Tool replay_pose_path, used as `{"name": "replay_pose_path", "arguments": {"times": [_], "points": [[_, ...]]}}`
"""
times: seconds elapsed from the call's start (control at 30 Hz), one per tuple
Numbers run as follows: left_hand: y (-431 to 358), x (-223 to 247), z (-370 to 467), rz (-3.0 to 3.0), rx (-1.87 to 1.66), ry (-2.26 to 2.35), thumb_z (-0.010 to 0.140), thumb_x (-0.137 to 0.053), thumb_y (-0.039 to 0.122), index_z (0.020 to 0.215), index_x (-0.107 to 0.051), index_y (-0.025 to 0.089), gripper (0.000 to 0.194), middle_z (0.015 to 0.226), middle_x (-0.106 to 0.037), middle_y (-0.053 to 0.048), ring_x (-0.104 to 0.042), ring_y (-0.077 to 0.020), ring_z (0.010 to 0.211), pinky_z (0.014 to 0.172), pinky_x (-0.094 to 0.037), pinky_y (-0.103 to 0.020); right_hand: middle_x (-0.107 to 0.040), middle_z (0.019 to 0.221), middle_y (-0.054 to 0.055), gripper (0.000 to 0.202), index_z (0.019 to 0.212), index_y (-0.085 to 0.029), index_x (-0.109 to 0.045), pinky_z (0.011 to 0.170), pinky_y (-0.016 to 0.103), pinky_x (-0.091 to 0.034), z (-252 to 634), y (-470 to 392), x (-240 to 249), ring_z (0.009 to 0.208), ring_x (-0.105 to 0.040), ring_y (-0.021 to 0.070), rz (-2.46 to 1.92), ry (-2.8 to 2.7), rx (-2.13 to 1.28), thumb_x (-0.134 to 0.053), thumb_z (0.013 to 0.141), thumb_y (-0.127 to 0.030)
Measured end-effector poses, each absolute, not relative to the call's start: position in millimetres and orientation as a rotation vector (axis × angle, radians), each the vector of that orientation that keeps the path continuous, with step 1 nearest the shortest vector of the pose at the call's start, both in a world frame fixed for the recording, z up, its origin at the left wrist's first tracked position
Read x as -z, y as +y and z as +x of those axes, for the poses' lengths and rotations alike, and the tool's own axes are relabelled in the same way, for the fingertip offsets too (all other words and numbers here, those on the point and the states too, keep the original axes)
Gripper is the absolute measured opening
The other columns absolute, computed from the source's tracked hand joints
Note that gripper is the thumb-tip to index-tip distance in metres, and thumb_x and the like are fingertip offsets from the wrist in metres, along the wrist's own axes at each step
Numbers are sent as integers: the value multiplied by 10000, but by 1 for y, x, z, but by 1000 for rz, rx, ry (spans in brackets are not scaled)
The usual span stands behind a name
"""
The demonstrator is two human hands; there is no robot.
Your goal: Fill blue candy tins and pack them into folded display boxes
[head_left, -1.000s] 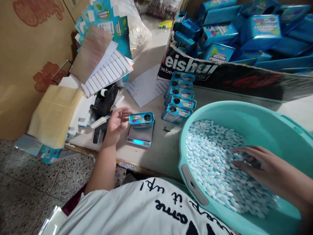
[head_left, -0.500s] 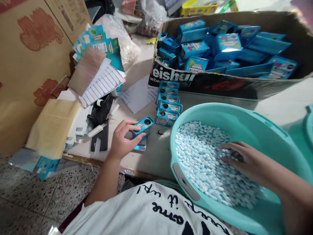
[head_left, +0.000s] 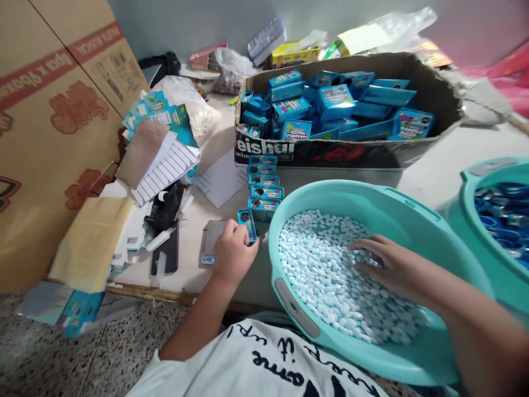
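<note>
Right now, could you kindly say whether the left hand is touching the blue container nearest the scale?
Touching: the head view shows the left hand gripping the blue container by its near end.

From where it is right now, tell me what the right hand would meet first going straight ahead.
The right hand points into the rounded, white and pale blue candies in the turquoise plastic basin, so probably those; whether it touches them is unclear.

we saw a turquoise tub (head_left: 413,231), white and pale-blue candies (head_left: 322,270), a blue candy box (head_left: 246,221), a black-lettered white shirt (head_left: 198,366).
</note>
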State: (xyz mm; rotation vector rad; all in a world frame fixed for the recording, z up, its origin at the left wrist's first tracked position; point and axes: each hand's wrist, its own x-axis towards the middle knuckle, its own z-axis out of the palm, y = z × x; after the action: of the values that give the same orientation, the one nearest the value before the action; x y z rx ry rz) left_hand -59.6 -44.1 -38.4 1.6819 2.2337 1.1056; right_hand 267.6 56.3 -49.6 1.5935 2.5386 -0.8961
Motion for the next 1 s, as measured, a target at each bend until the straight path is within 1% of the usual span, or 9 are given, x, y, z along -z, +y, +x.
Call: {"name": "replay_pose_path", "arguments": {"times": [0.13, 0.2, 0.27, 0.33, 0.5, 0.6, 0.73, 0.83, 1.0], "points": [[-48, 35, -62, 1764, -895, 2174, 708, -766, 149, 814, -607, 242, 213, 879, -540, -18, -556, -190, 722, 625, -417, -312, -661, 1137, 140, 373, 1100, -235, -688, 864, 456, -555, 267, 54, 49, 915, -677, 303, 1597, 2549, 918, -517, 845, -447], [-51, 30, -77, 1897, -792, 2044, 668, -762, 110, 1169, -646, 293, 546, 1181, -566, -74, -621, -279, 1058, 834, -519, -379, -662, 1143, 139, 364, 1110, -234, -679, 880, 457, -550, 266, 52, 47, 939, -678, 308, 1595, 2581, 924, -504, 865, -438], [-51, 25, -96, 2022, -674, 1866, 636, -755, 86, 1442, -494, 362, 891, 1505, -406, -104, -448, -364, 1402, 1062, -477, -479, -660, 1150, 141, 373, 1133, -228, -677, 909, 457, -542, 265, 51, 45, 976, -680, 313, 1593, 2599, 924, -495, 872, -423], [-44, 20, -113, 2067, -607, 1715, 653, -744, 95, 1554, -342, 375, 1026, 1634, -275, -106, -296, -380, 1526, 1176, -389, -533, -662, 1162, 144, 379, 1140, -221, -681, 914, 446, -545, 264, 51, 43, 982, -685, 311, 1586, 2584, 937, -501, 863, -407], [-17, 20, -113, 1894, -619, 1839, 710, -779, 168, 1598, -285, 304, 1025, 1438, -552, -132, -558, -358, 1333, 1077, -493, -494, -657, 1189, 149, 374, 1151, -217, -677, 898, 437, -552, 259, 52, 32, 990, -686, 312, 1561, 2539, 961, -501, 869, -391], [-8, 26, -94, 1791, -621, 2043, 734, -801, 210, 1601, -280, 293, 1014, 1433, -565, -141, -597, -358, 1286, 995, -546, -447, -644, 1200, 153, 383, 1175, -221, -663, 939, 439, -534, 255, 50, 22, 1036, -671, 312, 1577, 2456, 950, -515, 850, -361], [-11, 34, -84, 1779, -687, 2233, 771, -793, 255, 1603, -248, 257, 994, 1450, -550, -150, -575, -344, 1321, 1064, -512, -441, -624, 1239, 164, 413, 1214, -214, -650, 966, 419, -517, 254, 49, 22, 1068, -656, 305, 1577, 2414, 967, -495, 860, -362], [-25, 38, -92, 1675, -735, 2498, 764, -811, 341, 1579, -288, 172, 983, 1533, -440, -207, -427, -387, 1455, 1182, -403, -494, -630, 1227, 157, 436, 1217, -232, -656, 932, 419, -527, 259, 50, 34, 1020, -659, 303, 1591, 2441, 952, -506, 856, -428], [-57, 42, -106, 1365, -481, 2626, 783, -771, 525, 1587, -240, 156, 1032, 1579, -382, -254, -381, -424, 1482, 1182, -370, -559, -648, 1177, 140, 471, 1184, -276, -668, 930, 433, -531, 263, 52, 43, 1027, -656, 313, 1592, 2469, 978, -507, 839, -553]]}}
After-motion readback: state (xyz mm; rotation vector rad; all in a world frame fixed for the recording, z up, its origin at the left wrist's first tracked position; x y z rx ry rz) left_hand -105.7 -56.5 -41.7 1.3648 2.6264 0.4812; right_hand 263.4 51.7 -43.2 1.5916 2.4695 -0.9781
